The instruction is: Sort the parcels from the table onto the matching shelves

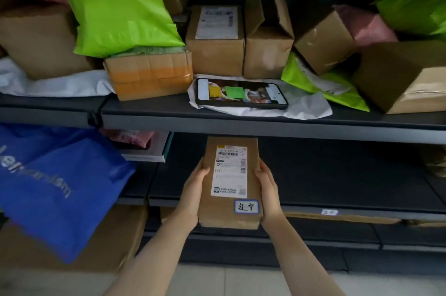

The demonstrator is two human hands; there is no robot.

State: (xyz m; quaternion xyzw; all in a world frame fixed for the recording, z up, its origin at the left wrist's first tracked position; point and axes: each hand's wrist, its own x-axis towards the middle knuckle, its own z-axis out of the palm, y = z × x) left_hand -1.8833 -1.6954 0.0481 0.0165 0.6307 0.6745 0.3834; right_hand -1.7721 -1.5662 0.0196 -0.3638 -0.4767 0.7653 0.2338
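I hold a flat brown cardboard parcel (230, 182) with a white shipping label and a small blue-framed handwritten tag at its near right corner. My left hand (193, 196) grips its left side and my right hand (269, 191) grips its right side. The parcel's far end reaches in over the dark middle shelf (337, 175), just under the front edge of the upper shelf (265, 124). A small white tag (330, 212) is stuck on the middle shelf's front lip to the right of the parcel.
The upper shelf is crowded with brown boxes (214, 39), green mailer bags (115, 3), pink bags and a phone (241, 94) lying on white paper. A blue bag (55, 184) hangs at the left over a large box. Cardboard fills the bottom shelf.
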